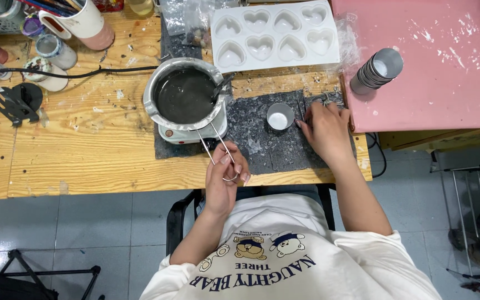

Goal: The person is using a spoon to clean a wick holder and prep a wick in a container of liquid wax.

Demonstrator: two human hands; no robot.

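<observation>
My left hand (226, 175) is closed around the loop end of long metal tongs (213, 145) at the near table edge. The tong arms run up toward a steel pot (184, 95) of dark melted liquid on a small white heater (191, 133). My right hand (324, 129) rests on the dark mat (273, 147), its fingers touching a thin metal piece next to a small round tin cup (280, 116) with a white bottom. A white heart-shaped mould tray (274, 34) lies beyond the pot.
A stack of tin cups (378, 70) lies on the pink board (445, 61) at the right. Jars, a mug of brushes (79, 19) and a black cable (73, 73) crowd the left of the wooden table (84, 161). A metal rack (476, 211) stands on the floor.
</observation>
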